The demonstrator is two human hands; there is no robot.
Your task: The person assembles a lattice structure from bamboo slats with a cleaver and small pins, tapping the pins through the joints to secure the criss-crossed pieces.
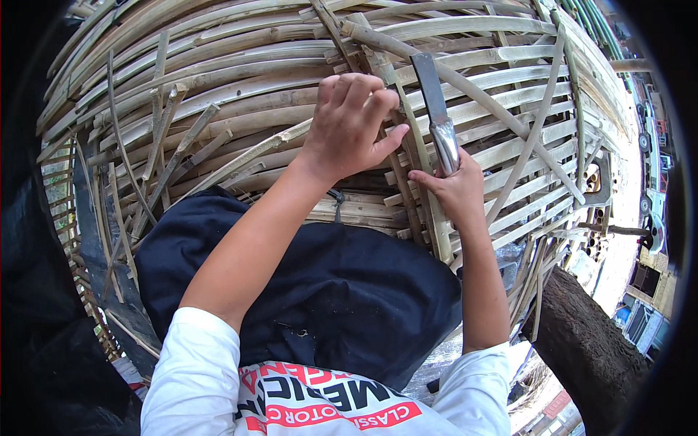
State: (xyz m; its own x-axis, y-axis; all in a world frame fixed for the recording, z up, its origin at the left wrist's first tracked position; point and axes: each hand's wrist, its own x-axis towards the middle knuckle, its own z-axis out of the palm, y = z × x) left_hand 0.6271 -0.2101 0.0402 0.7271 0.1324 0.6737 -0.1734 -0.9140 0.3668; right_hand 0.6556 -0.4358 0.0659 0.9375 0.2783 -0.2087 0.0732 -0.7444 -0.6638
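My right hand grips the shiny metal handle of a square-ended knife, its dark flat blade pointing away from me. To its left, my left hand is raised over the bamboo with its fingers curled and the thumb reaching right. A small dark bit shows at those fingertips; what they hold, if anything, is hidden. Just beyond the fingertips runs an upright split bamboo pole, which passes between my two hands. Dark cloth covers my lap below them.
Rows of horizontal bamboo strips make a slatted panel ahead, with a diagonal bamboo pole across its right part. Loose bamboo sticks lean at the left. A thick tree trunk stands at the lower right, with vehicles beyond.
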